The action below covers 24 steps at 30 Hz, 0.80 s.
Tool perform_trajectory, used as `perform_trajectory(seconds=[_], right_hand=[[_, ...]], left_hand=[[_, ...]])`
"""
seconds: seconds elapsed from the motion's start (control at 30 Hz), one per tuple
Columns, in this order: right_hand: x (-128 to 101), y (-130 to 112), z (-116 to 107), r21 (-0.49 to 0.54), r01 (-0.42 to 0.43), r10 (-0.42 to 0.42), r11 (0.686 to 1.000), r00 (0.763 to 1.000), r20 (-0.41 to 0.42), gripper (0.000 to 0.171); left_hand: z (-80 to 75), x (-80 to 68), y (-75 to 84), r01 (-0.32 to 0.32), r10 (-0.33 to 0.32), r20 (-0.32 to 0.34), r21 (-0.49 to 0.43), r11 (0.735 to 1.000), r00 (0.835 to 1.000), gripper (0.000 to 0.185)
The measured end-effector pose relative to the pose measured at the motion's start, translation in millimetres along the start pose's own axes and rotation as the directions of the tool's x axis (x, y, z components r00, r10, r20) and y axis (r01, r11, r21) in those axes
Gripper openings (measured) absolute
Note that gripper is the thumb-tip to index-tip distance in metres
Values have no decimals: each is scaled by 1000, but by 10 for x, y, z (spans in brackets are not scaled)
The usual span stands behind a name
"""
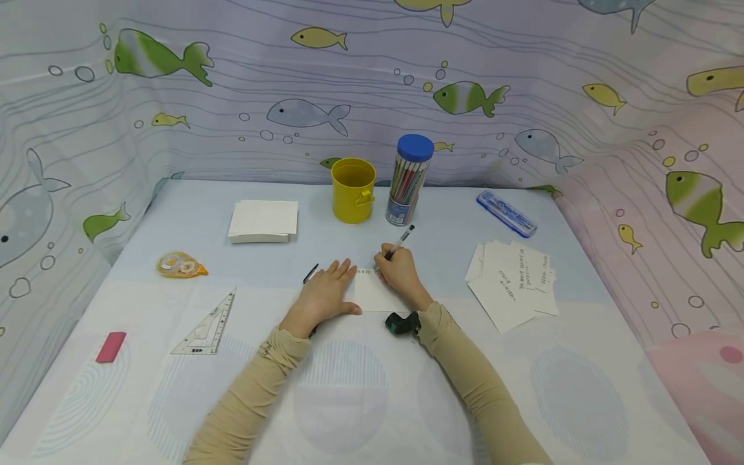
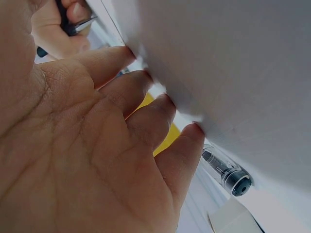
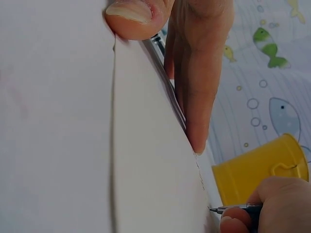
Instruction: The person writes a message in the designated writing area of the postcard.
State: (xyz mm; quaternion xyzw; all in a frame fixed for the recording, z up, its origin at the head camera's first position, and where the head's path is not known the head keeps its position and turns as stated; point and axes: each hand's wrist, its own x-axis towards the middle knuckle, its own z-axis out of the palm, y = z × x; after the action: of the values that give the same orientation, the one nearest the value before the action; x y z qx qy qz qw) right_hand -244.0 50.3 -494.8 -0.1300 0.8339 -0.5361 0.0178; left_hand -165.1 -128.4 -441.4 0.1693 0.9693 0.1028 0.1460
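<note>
A small white card [image 1: 378,294] lies on the table with a short line of handwriting along its top. My left hand [image 1: 325,294] rests flat with fingers spread at the card's left edge; in the right wrist view its thumb [image 3: 129,22] presses near the card's corner. My right hand [image 1: 401,274] pinches a pen [image 1: 402,239], whose tip meets the card at the end of the written line in the right wrist view. Beside the left fingers lies another pen-like item [image 1: 310,274], showing a clear, black-tipped end [image 2: 226,172] in the left wrist view; the hand partly hides it.
Behind the hands stand a yellow bucket [image 1: 353,194] and a blue-lidded pencil tub [image 1: 409,181]. Blank cards [image 1: 263,221] are stacked back left; written cards [image 1: 514,284] spread right, below a blue case [image 1: 507,213]. Correction tape [image 1: 180,265], a set square [image 1: 208,329] and a red block [image 1: 111,347] lie left.
</note>
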Motion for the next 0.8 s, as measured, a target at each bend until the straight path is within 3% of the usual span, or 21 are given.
perform_trajectory(seconds=[0.27,0.8], right_hand=[[14,24,12,-78,19,-20,997,1000,-14,39],[17,-7,4,-122,15,-17,992,1000,-14,40]], left_hand=[[39,22,-26,2,-2,2,-15,1000,1000,92],[56,31,-24,0,0,-5,-7,1000,1000,93]])
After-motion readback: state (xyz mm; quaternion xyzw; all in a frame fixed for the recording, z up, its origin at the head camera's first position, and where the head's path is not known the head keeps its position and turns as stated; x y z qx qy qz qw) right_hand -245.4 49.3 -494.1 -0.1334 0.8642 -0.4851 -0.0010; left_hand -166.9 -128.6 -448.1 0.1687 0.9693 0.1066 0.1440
